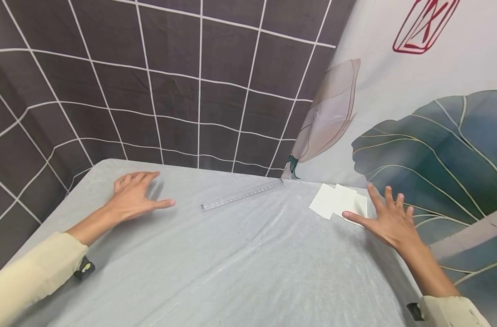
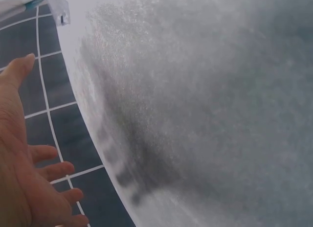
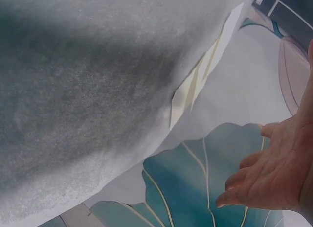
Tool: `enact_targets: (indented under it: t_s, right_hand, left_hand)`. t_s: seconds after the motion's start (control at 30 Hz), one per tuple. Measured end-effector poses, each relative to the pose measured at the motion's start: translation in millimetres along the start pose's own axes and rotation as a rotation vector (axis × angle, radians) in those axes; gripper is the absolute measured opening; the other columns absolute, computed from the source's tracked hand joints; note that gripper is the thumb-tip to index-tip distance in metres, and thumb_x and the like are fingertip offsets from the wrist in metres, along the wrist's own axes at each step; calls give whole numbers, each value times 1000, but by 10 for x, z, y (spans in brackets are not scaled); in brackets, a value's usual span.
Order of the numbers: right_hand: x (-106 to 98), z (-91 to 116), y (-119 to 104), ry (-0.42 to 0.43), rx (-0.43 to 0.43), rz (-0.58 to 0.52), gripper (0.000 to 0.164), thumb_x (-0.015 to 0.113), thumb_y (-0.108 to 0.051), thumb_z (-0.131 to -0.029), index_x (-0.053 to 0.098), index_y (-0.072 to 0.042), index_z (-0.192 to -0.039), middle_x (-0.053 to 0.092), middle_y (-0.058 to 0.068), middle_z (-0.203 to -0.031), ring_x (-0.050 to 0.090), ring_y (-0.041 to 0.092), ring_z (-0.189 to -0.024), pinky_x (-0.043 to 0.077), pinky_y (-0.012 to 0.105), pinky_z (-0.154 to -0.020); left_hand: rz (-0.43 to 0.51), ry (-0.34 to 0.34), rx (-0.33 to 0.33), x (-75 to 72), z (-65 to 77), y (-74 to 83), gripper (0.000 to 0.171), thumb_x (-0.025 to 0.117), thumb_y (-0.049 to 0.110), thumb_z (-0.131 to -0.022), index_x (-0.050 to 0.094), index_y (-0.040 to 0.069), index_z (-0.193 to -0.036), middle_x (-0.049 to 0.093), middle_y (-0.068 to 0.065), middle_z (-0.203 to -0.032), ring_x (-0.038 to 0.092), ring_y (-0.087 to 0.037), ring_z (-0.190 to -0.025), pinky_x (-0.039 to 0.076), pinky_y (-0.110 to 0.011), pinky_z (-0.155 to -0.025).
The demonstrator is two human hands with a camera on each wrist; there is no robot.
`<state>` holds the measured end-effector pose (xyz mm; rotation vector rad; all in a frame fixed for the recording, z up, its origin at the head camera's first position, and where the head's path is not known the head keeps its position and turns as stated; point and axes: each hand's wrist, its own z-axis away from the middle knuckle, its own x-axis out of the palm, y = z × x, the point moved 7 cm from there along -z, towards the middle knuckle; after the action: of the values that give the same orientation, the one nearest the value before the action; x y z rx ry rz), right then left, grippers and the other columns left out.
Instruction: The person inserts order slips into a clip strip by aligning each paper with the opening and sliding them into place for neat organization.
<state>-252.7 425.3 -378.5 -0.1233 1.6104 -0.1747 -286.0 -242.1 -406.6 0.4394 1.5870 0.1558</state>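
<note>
My left hand [image 1: 135,197] is over the far left part of the table, thumb spread from the fingers, holding nothing. To its right lies a clear plastic ruler [image 1: 243,194], slanting up toward the back edge. On the right, several overlapping pale paper squares [image 1: 327,201] lie flat near the back edge. My right hand [image 1: 389,222] hovers beside them with spread fingers; its thumb overlaps the nearest square in the head view. In the left wrist view the left hand [image 2: 29,163] shows its palm and loose fingers. The right wrist view shows the right hand [image 3: 279,163] apart from the paper squares [image 3: 195,82].
A light grey cloth [image 1: 232,263] with soft creases covers the table. Behind it hangs a dark curtain [image 1: 170,95] with white grid lines. A white cloth with a large leaf print [image 1: 444,150] hangs along the right side, close to the right hand.
</note>
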Motion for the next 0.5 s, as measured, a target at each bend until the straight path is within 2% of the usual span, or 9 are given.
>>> enact_targets:
  t_s: [0.5]
  right_hand:
    - [37, -23, 16, -25, 3, 6, 127, 63, -85, -94, 1, -16, -182, 0, 47, -179, 2, 84, -157, 4, 96, -120]
  left_hand:
    - [5, -4, 21, 49, -15, 84, 113, 78, 77, -88, 46, 3, -168, 48, -33, -168, 42, -63, -150, 24, -79, -121]
